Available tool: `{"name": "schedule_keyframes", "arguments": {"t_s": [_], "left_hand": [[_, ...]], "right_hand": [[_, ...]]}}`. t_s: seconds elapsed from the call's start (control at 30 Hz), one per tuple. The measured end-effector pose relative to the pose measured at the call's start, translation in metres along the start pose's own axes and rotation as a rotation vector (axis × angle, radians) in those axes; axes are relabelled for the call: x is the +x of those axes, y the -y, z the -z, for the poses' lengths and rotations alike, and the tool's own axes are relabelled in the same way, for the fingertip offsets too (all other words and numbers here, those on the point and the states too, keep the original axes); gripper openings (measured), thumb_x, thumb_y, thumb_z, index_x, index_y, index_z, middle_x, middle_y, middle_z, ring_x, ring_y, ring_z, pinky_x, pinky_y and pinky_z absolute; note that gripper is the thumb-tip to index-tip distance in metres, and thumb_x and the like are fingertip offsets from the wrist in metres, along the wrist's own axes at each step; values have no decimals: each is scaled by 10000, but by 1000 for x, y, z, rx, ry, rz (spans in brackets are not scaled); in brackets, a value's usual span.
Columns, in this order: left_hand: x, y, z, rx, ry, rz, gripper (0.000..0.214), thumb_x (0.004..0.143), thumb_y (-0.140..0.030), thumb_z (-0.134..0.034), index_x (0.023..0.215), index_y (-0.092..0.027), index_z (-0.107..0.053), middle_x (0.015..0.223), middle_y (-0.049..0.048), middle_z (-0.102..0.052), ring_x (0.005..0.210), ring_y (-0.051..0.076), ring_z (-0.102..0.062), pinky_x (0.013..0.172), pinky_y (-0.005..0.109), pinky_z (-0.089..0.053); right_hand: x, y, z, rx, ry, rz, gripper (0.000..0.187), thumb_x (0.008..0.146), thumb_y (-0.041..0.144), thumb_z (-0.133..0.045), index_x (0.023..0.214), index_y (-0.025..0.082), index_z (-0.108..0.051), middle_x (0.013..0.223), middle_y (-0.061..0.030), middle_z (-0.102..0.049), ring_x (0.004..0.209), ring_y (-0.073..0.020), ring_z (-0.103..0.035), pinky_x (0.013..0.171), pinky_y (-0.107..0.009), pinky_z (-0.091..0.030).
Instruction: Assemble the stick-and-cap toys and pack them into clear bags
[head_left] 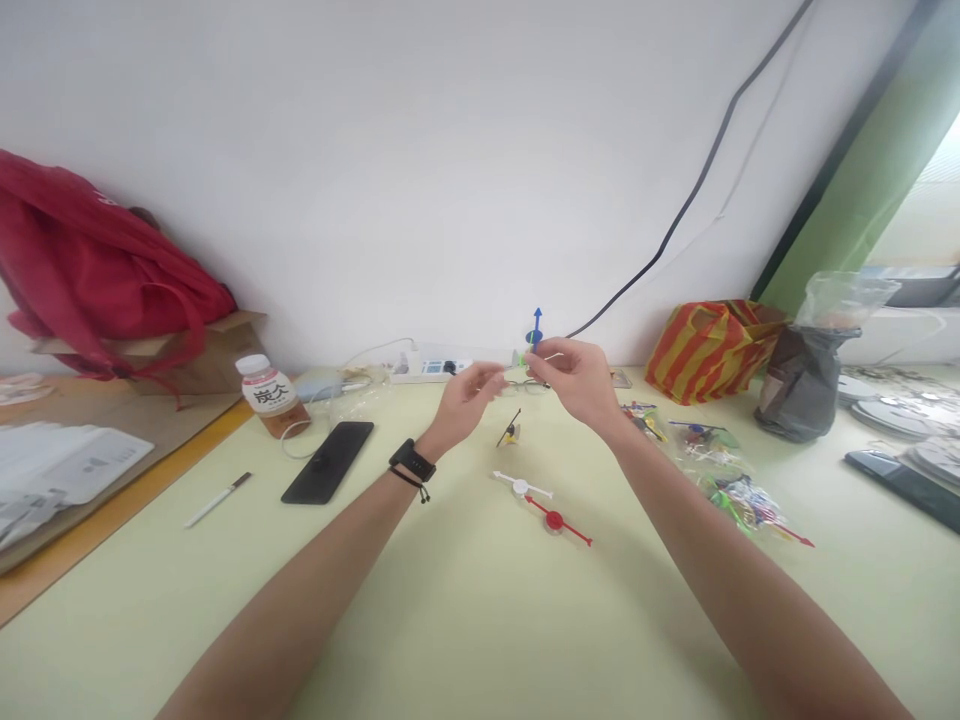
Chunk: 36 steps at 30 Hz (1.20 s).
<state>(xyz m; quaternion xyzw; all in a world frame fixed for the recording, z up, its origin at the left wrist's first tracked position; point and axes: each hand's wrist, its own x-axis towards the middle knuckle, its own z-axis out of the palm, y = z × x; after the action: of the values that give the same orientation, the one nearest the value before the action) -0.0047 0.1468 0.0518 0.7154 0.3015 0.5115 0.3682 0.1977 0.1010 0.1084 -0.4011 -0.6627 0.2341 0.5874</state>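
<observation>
My right hand is raised above the pale green table, fingers pinched on a small blue arrow-shaped pointer that sticks upward. My left hand, with a black band on the wrist, is closed in a pinch just left of it; what it holds is too small to make out. Below the hands lie a white pointer, a red pointer and a small black and yellow piece.
A black phone, a bottle, a white pen and a power strip lie left and behind. Clear bags of coloured pieces, a striped bag and a dark bag sit on the right. A red backpack rests far left.
</observation>
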Motion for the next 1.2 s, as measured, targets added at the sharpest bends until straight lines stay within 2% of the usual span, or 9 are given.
{"name": "schedule_keyframes", "arguments": {"t_s": [0.1,0.17,0.23,0.3,0.4,0.5,0.7,1.07,1.2], "left_hand": [[4,-13,6,66,29,-86,310,1004,-426,-607,1231,-216,-625,940,60,-752,961,208,-729,858,335,-581],[5,-20,10,194,86,-139,214,1030,-356,-541,1160,-224,-648,974,54,-751,925,190,-719,844,323,-569],[5,-28,15,383,168,-189,238,1037,-289,-476,1040,-220,-704,1027,56,-752,899,183,-702,811,315,-547],[4,-35,18,541,218,-214,282,1037,-280,-457,1043,-225,-734,1082,59,-751,936,199,-693,791,319,-533],[3,-42,20,671,228,-203,275,1008,-400,-560,1153,-229,-720,1155,67,-745,961,226,-691,780,335,-538],[2,-42,22,751,224,-190,292,932,-434,-680,1128,-222,-720,1110,65,-755,920,235,-694,791,356,-540],[5,-42,26,703,278,-146,156,957,-340,-647,964,-244,-770,1039,35,-762,881,201,-697,769,326,-530],[4,-57,27,589,407,-259,195,1002,-354,-619,1010,-274,-796,1153,55,-717,1057,226,-681,979,372,-501],[4,-57,28,595,425,-252,196,1003,-358,-617,1029,-278,-795,1123,49,-730,1017,219,-683,928,358,-508]], "right_hand": [[-1,1,-1,-27,2,25,296,852,474,-755,826,183,-705,771,-40,-734,698,-214,-740,616,-289,-547],[0,-1,0,-38,4,25,279,857,454,-750,822,181,-707,737,-37,-731,683,-209,-728,616,-288,-543],[0,-2,0,-45,9,19,274,861,446,-748,823,178,-709,712,-36,-727,676,-206,-718,616,-289,-539],[0,-4,0,-52,10,19,274,864,444,-746,820,177,-708,709,-35,-723,677,-205,-715,612,-287,-533],[0,-6,0,-52,14,33,264,871,436,-742,825,179,-706,739,-34,-727,693,-206,-728,615,-282,-534],[0,-7,0,-39,20,36,260,877,436,-736,832,183,-700,762,-34,-731,710,-213,-744,621,-283,-542],[0,-7,-2,-34,29,24,269,880,444,-726,839,182,-682,744,-35,-723,703,-218,-745,616,-288,-540],[-1,4,-6,52,-19,-58,338,835,506,-756,793,180,-678,758,-38,-707,719,-222,-744,646,-304,-583],[-4,4,-10,6,8,-75,357,830,526,-754,814,173,-702,773,-46,-724,653,-206,-726,561,-284,-547]]}}
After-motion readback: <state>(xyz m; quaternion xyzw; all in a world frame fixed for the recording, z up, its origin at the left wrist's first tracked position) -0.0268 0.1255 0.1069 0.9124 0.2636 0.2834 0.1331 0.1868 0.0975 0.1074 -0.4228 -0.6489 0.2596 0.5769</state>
